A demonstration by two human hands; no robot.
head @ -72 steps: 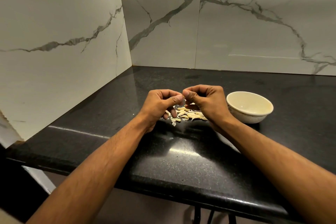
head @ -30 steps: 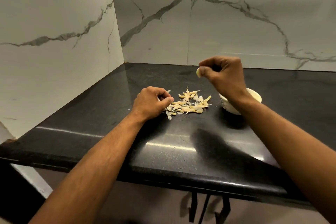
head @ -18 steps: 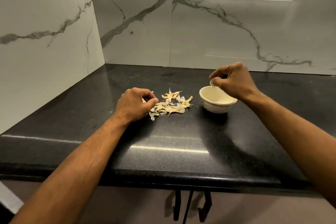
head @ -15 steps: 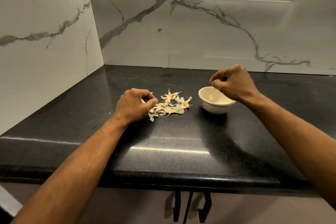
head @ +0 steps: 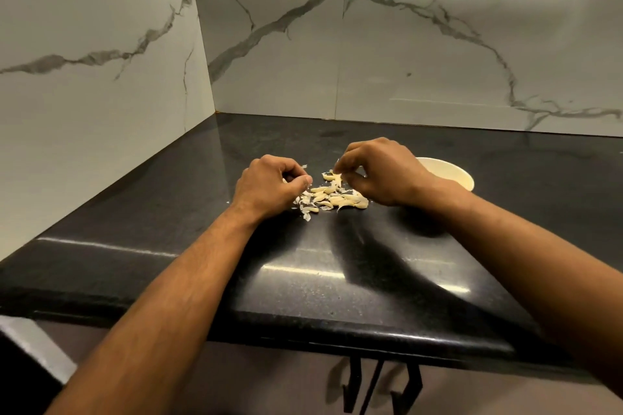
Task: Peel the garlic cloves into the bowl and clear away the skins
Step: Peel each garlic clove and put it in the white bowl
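On the black counter (head: 303,266), the left hand (head: 269,189) rests curled with skins at its fingertips, the right hand (head: 381,172) pinches a clove from the garlic pile (head: 332,197) between both hands, and the bowl (head: 448,173) sits behind the right wrist.
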